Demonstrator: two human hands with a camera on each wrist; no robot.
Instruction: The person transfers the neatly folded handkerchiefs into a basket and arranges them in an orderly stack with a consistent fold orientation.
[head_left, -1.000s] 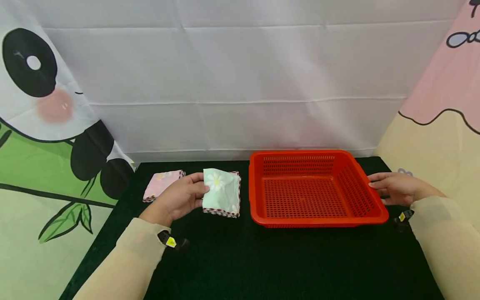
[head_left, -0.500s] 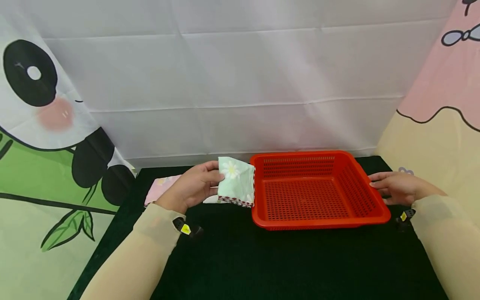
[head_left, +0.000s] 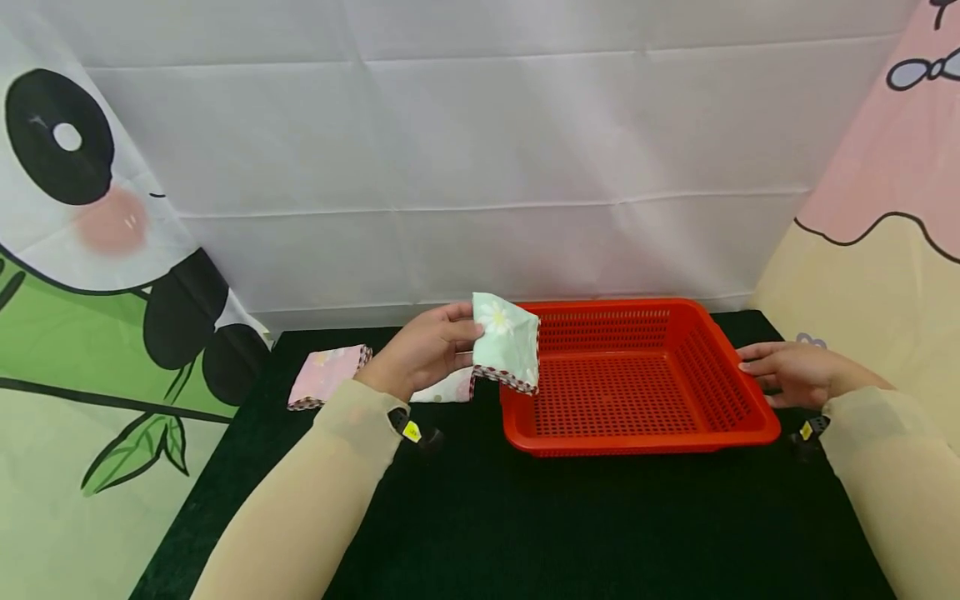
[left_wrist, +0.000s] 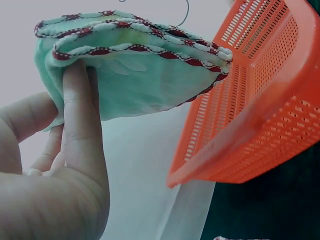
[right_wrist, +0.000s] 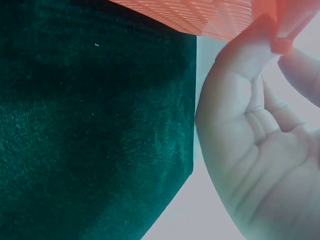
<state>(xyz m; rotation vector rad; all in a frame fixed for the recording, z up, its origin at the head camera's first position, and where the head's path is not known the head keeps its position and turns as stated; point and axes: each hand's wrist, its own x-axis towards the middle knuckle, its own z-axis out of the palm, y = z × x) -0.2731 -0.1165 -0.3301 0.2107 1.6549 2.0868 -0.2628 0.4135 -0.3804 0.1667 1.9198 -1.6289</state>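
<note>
Your left hand (head_left: 427, 350) clamps the left edge of the folded, mint-green cloth square (head_left: 504, 337) between thumb and fingers. The cloth, printed with a white daisy and bordered in dark red-and-white stitching, hangs tilted at the left side of the rectangular, red plastic basket (head_left: 637, 444), overlapping its rear left rim in the head view. Whether cloth and rim touch cannot be judged reliably from this angle.

Your right hand (head_left: 798, 372) grips the basket's right rim, thumb and fingers closed about the lip. The basket stands upright on the dark green, velvety table cover (head_left: 525, 533). To its left lie a folded, white cloth (head_left: 447, 389), partly hidden behind your left hand and the cloth it holds, and, farther left, a folded, pink cloth (head_left: 326, 375).

To carry the cloth well, observe the following:

1. Pinch every layer. The left wrist view shows the stitched layers standing slightly apart along the border, so a loose pinch could let the square unfold.
2. Raise the hanging stitched edge above the rim before any move to the right; otherwise it could snag.
3. Brace the basket with light, steady pressure; a hard pull could tip or drag it.
4. Level your left wrist so that the folds lie aligned.
</note>
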